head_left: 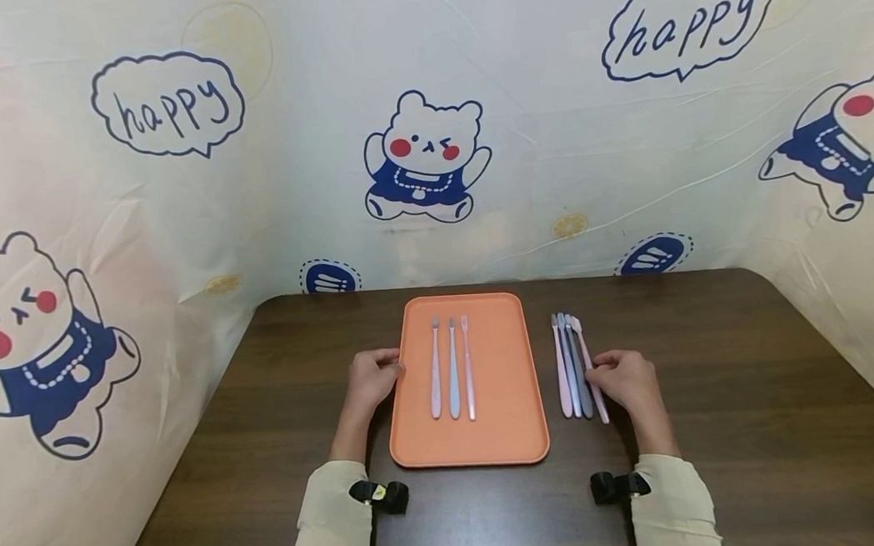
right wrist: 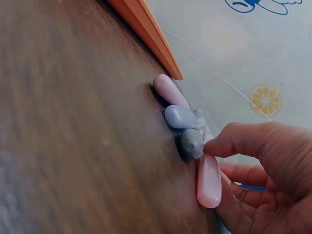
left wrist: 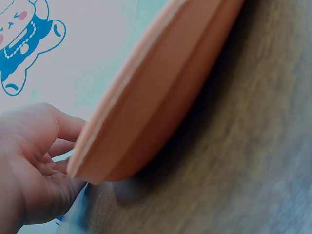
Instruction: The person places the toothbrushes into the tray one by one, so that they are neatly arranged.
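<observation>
An orange tray [head_left: 503, 369] lies on the table with three toothbrushes side by side on it: a lavender one [head_left: 436, 390], a blue one [head_left: 454, 380] and a pink one [head_left: 470, 388]. My left hand [head_left: 374, 381] grips the tray's left rim, fingers at the edge in the left wrist view. Right of the tray, my right hand [head_left: 625, 376] pinches a pink toothbrush [right wrist: 209, 187] by its handle between thumb and index finger. Close against it lie a dark grey-blue toothbrush [right wrist: 191, 142], a light blue one [right wrist: 179, 117] and another pink one [head_left: 563, 382].
The dark wooden table [head_left: 743, 371] extends to both sides of the tray. A printed cloth [head_left: 550, 157] with bears and speech bubbles hangs behind the table and along its sides. Black wrist cameras sit on both sleeves, the right one [head_left: 617, 487] near the table's front.
</observation>
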A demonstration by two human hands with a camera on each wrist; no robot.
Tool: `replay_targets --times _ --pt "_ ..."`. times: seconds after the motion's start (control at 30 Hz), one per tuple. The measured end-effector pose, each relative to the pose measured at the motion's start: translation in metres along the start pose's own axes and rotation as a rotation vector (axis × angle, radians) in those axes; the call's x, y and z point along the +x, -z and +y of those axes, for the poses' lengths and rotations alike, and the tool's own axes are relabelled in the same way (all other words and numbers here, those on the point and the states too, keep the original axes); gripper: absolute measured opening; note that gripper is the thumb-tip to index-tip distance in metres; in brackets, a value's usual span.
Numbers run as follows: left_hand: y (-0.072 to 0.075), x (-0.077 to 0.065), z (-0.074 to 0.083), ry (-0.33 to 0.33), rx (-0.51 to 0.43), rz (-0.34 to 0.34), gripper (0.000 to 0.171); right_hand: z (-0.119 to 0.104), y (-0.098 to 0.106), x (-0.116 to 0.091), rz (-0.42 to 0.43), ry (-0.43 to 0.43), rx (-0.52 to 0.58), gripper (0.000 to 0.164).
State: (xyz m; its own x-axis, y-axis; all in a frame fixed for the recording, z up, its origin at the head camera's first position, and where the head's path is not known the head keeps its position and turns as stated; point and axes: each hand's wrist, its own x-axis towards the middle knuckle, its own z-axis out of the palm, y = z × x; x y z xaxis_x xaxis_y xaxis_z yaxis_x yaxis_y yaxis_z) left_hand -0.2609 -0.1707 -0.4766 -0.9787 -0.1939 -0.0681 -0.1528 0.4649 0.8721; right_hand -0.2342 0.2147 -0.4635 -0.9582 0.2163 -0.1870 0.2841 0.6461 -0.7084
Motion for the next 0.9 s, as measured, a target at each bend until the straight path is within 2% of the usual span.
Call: replay_targets --times 0.3,0.67,0.9 --pt "0.0 -0.0013 0.0012 0.004 0.008 0.0 0.036 -0.0043 0.0 -0.0014 -0.001 -0.001 -0.052 0.031" --pt "0.0002 -0.0008 0.0006 0.011 0.009 0.004 0.036 -0.0029 0.0028 -0.001 0.022 0.007 -0.02 0.034" --pt "0.0001 -0.0006 0.0006 0.017 0.01 0.004 0.035 0.003 0.0053 0.0016 0.008 0.012 0.013 0.036"
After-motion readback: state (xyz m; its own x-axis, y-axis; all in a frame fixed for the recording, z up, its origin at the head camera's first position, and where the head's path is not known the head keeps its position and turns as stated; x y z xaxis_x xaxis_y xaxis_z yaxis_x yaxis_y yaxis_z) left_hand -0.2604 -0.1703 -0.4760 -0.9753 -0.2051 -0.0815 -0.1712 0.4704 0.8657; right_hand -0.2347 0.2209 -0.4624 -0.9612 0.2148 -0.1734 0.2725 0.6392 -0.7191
